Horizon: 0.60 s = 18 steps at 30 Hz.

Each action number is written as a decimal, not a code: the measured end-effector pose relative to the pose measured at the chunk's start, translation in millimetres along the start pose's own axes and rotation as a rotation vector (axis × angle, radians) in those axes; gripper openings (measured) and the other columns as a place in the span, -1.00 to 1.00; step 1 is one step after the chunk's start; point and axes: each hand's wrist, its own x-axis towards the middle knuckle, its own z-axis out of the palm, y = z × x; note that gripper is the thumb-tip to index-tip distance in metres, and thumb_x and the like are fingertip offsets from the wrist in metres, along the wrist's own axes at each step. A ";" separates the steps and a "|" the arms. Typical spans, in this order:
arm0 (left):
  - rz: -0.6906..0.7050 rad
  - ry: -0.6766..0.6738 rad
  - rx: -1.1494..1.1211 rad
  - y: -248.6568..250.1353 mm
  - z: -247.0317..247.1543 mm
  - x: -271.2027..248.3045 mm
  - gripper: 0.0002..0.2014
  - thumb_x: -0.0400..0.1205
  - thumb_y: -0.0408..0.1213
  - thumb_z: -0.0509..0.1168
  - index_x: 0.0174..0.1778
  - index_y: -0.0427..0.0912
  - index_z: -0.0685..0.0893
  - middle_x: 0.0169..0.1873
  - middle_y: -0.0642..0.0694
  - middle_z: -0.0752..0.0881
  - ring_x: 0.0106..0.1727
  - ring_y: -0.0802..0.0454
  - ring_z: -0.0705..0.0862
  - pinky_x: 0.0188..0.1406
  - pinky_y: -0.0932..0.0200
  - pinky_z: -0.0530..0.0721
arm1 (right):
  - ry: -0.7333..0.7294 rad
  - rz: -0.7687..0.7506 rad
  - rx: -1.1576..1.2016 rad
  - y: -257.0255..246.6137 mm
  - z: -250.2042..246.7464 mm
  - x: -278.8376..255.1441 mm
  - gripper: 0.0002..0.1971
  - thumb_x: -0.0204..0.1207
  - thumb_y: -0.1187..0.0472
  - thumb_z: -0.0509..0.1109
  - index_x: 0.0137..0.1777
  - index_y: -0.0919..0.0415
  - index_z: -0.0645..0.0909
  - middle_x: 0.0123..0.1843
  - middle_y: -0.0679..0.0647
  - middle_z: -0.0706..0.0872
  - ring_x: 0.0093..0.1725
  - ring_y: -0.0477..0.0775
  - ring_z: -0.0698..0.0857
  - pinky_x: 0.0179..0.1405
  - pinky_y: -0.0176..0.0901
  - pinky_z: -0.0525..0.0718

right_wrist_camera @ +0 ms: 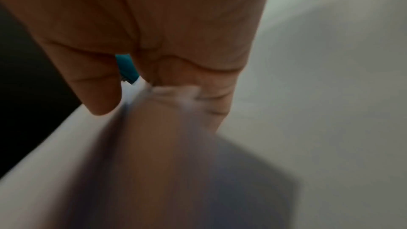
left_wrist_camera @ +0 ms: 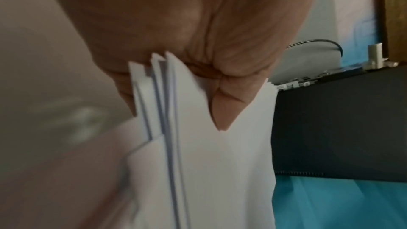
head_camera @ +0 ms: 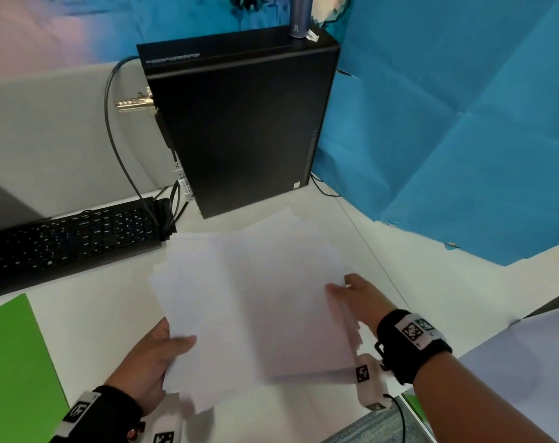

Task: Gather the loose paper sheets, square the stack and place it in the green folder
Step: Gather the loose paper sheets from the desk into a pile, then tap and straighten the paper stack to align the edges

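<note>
Head view. Item 1: paper sheets (head_camera: 256, 302), a fanned, uneven bundle lifted just in front of the black computer tower (head_camera: 240, 123), their edges staggered. My left hand (head_camera: 150, 362) grasps the near left corner, thumb on top. My right hand (head_camera: 358, 295) grasps the right edge, fingers curled onto the sheets. Item 2: green folder (head_camera: 13, 362), flat on the white tabletop (head_camera: 105, 302), to the near left of the tower and well apart from the sheets; whether it lies open I cannot tell. Item 3: black keyboard (head_camera: 67, 241), left of the tower. Item 4: blue cloth (head_camera: 447, 123), right of the tower.

Left wrist view. Left hand (left_wrist_camera: 187, 41) clamped on the sheets (left_wrist_camera: 220, 154), thumb pressed to the top face; several edges stand out of line. The tower (left_wrist_camera: 341, 119) sits just behind the bundle.

Right wrist view. Right hand (right_wrist_camera: 154, 32) pinches the sheets (right_wrist_camera: 154, 145), thumb one side, fingers the other; heavy blur hides the edges.

Status, as I judge it: gathering appears done, as I see no stray sheet near the tower. Squaring is underway, not finished. Placing in the folder has not begun.
</note>
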 end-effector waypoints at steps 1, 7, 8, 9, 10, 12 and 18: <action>-0.015 -0.021 0.010 -2.5 -5.8 -1.0 -0.48 0.38 -0.59 0.44 0.29 -0.28 0.66 0.14 -0.45 0.81 0.12 -0.47 0.78 0.24 -0.40 0.66 | -0.080 0.032 0.142 5.2 -0.3 -4.1 -0.61 0.50 0.13 0.49 0.23 0.39 0.63 -0.01 0.27 0.79 -0.07 0.25 0.77 0.00 0.08 0.69; -0.032 0.082 0.335 -21.9 -20.5 11.9 -0.62 0.48 -0.60 0.34 0.23 -0.41 0.67 0.07 -0.50 0.80 0.08 -0.49 0.78 0.04 -0.22 0.68 | -0.164 0.046 0.101 30.0 22.3 -8.7 -0.51 0.10 0.39 0.22 0.07 0.30 0.70 0.06 0.42 0.82 0.04 0.46 0.80 0.10 0.53 0.72; -0.005 0.157 0.340 -23.3 -23.7 17.6 -0.72 0.57 -0.57 0.32 0.20 -0.38 0.67 0.07 -0.51 0.80 0.00 -0.42 0.80 -0.06 -0.15 0.69 | -0.175 0.043 0.050 32.2 22.5 -7.9 -0.50 0.10 0.36 0.19 0.08 0.26 0.69 0.07 0.41 0.81 0.06 0.48 0.80 0.07 0.56 0.72; 0.018 0.226 0.336 -22.8 -26.0 22.6 -0.77 0.61 -0.52 0.32 0.19 -0.36 0.66 0.07 -0.50 0.79 -0.05 -0.35 0.80 -0.12 -0.09 0.71 | -0.171 0.057 0.017 31.7 22.8 -7.1 -0.51 0.14 0.34 0.20 0.10 0.23 0.66 0.09 0.41 0.79 0.07 0.48 0.79 0.06 0.56 0.72; 0.037 0.281 0.339 -20.9 -24.7 27.1 -0.77 0.62 -0.45 0.34 0.19 -0.32 0.65 0.06 -0.46 0.79 -0.06 -0.31 0.79 -0.14 -0.08 0.72 | -0.155 0.065 -0.011 28.6 23.6 -8.9 -0.57 0.21 0.31 0.24 0.12 0.21 0.63 0.11 0.40 0.77 0.08 0.46 0.79 0.05 0.52 0.74; 0.058 0.342 0.376 -17.8 -19.7 36.9 -0.66 0.54 -0.29 0.42 0.22 -0.22 0.62 0.06 -0.35 0.77 -0.02 -0.28 0.76 -0.04 -0.14 0.73 | -0.091 0.040 -0.057 18.1 27.9 -12.8 -0.70 0.40 0.20 0.38 0.14 0.19 0.57 0.13 0.31 0.75 0.09 0.37 0.77 0.09 0.38 0.77; 0.146 0.254 0.414 -8.9 -3.4 45.0 -0.37 0.40 -0.20 0.39 0.44 0.26 0.57 0.19 -0.03 0.82 0.19 -0.21 0.78 0.31 -0.32 0.67 | 0.038 -0.040 -0.204 -6.5 38.2 -9.0 -0.60 0.56 0.10 0.41 0.26 0.31 0.45 0.05 0.16 0.60 0.03 0.17 0.60 -0.03 -0.08 0.52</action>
